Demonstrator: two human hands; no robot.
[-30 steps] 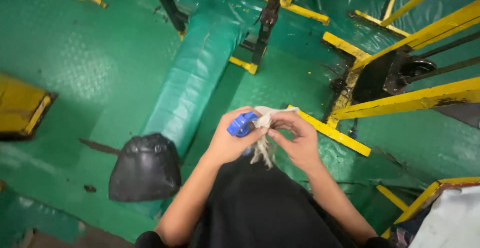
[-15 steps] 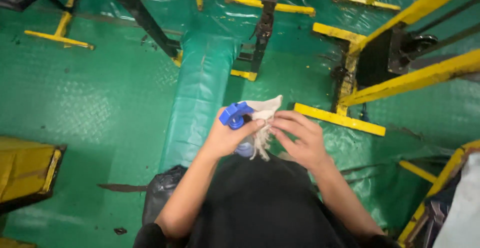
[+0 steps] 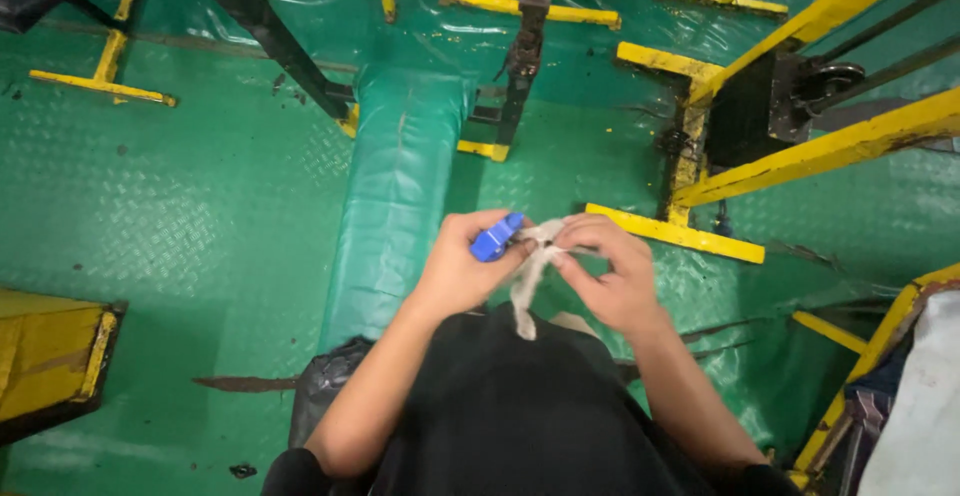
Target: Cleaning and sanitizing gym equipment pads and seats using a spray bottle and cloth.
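The blue spray head [image 3: 497, 237] sits on top of a bottle, and the rest of the bottle is hidden inside the left hand [image 3: 462, 274]. That hand's fingers are curled tight around it, out in front of the person's tummy. Just beside the blue part is a small pale rag [image 3: 530, 266]. It looks grey-white and a bit crumpled, and one end hangs down in a thin strip.

The right hand [image 3: 612, 281] has the rag. Its fingers are pinched shut on the top of the cloth, very close to the blue spray head. The two hands are almost touching each other.

It looks like the rag is being held up to the spray head, so the getting-ready part seems to be going on. I cannot tell if the rag is wet. Nothing near here looks wiped, so the wiping part seems not done.

Under the hands is the person's black shirt [image 3: 520, 416]. Down by the left arm lies a black bag [image 3: 325, 401] on the green floor [image 3: 180, 216]. A long green padded bench [image 3: 395, 196] runs away from the person. Around it stand yellow metal bars [image 3: 820, 156] and a dark metal post [image 3: 522, 51]. At the left edge is a yellow pad [image 3: 45, 356].
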